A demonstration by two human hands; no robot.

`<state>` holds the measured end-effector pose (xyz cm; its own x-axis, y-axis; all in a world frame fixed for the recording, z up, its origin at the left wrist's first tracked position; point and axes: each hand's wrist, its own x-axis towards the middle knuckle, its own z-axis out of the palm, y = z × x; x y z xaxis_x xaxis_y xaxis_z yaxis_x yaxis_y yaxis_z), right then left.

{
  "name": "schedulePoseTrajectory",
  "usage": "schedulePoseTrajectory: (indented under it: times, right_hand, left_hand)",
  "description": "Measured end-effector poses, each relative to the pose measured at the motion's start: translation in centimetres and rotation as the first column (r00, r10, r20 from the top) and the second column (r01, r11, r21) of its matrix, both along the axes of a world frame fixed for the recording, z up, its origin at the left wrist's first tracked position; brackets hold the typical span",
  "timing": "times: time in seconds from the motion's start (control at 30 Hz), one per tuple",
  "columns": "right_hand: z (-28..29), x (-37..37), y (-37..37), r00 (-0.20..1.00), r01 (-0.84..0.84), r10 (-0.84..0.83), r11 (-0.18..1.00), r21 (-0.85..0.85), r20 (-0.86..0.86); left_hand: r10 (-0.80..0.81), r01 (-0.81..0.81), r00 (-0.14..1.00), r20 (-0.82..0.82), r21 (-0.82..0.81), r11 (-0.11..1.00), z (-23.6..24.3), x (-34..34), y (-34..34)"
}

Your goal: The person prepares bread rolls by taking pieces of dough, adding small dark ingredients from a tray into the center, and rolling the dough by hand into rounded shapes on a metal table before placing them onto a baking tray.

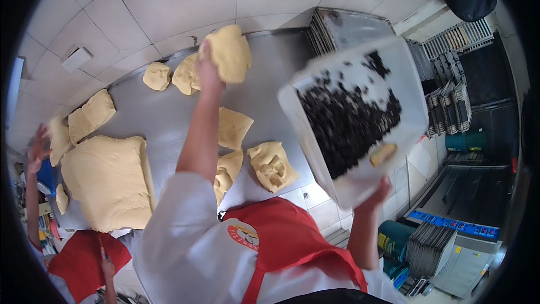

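My left hand [209, 74] is stretched far over the metal table, its fingers closed on a lump of pale yellow dough [232, 55]. My right hand [382, 189] grips the near right corner of a white plastic bin [413, 107], which is tilted above the table's right end. Many small dark pieces [349, 121] are spread in the bin, and a yellowish item [383, 155], too blurred to name, lies by its near wall. Between my left arm and the bin sit a folded dough piece [273, 166] and a flatter one [234, 128].
Two dough lumps, one a small ball [157, 76], rest by the tiled wall. A large dough slab [107, 180] covers the table's left side. There a co-worker's hand [39, 149] is raised. Stacked metal trays [354, 31] stand behind the bin; racks and machines fill the right.
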<state>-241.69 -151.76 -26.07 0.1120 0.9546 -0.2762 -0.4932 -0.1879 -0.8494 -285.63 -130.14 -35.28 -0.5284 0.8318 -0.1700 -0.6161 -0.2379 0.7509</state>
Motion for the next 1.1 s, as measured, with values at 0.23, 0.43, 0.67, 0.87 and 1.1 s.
schedulePoseTrajectory:
  times: [0.23, 0.43, 0.67, 0.87, 1.1]
  right_hand:
    - [-4.9, -15.6, 15.0, 0.967, -0.225, 0.238, 0.966, 0.128, -0.094]
    - [-11.4, -23.8, 23.1, 0.991, -0.128, 0.120, 0.984, -0.123, -0.066]
    - [-15.7, -20.8, 24.4, 0.958, -0.254, 0.234, 0.961, -0.107, -0.168]
    - [-13.3, -17.4, 25.1, 0.938, -0.296, 0.236, 0.927, -0.231, -0.254]
    - [-12.5, -11.9, 19.5, 0.820, -0.471, 0.484, 0.874, -0.118, 0.306]
  left_hand:
    - [-0.041, -0.008, 0.932, 0.359, 0.133, 0.991, 3.3, -0.4, -25.0]
    - [0.143, -0.116, 0.956, 0.258, -0.116, 0.986, 3.9, 0.0, -34.2]
    - [0.178, -0.152, 0.926, 0.332, -0.101, 0.983, 2.3, 2.5, -30.8]
    - [0.104, -0.098, 0.970, 0.221, -0.041, 0.994, 5.0, 0.7, -27.7]
    - [0.128, -0.348, 0.776, -0.617, -0.251, 0.903, 3.6, -5.4, -24.8]
